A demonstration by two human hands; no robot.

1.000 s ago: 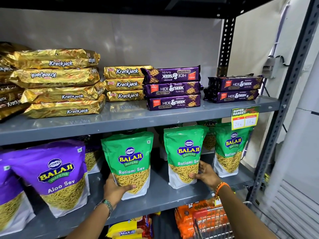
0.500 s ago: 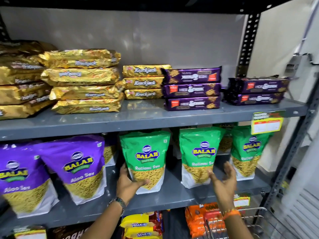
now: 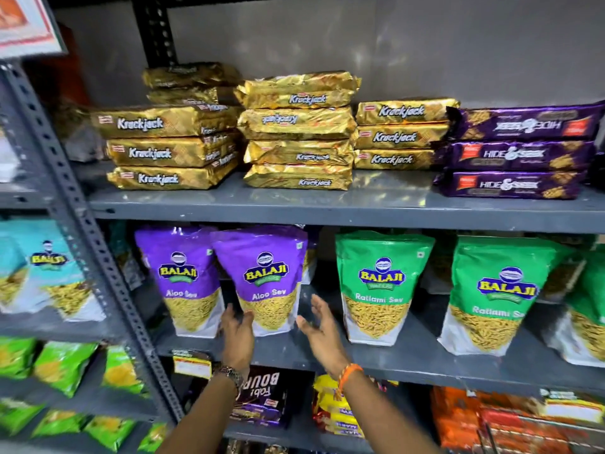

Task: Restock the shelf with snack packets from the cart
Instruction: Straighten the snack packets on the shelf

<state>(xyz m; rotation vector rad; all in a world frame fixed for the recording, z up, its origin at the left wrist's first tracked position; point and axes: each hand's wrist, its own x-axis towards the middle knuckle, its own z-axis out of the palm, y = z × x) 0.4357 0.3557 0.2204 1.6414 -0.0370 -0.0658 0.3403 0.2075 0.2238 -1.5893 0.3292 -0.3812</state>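
Two purple Balaji Aloo Sev packets stand upright on the middle grey shelf. My left hand is open at the lower left corner of the right-hand purple packet, fingertips touching or almost touching it. My right hand is open just right of that packet, a small gap apart, holding nothing. The other purple packet stands to its left. Two green Ratlami Sev packets stand further right on the same shelf. The cart is out of view.
Gold Krackjack packs and purple Hide & Seek packs are stacked on the upper shelf. A perforated grey upright divides off a left bay with teal and green packets. Biscuit packs fill the shelf below.
The view has swung left. Both hands have left the green Ratlami Sev packets and moved left to the right-hand purple Aloo Sev packet.
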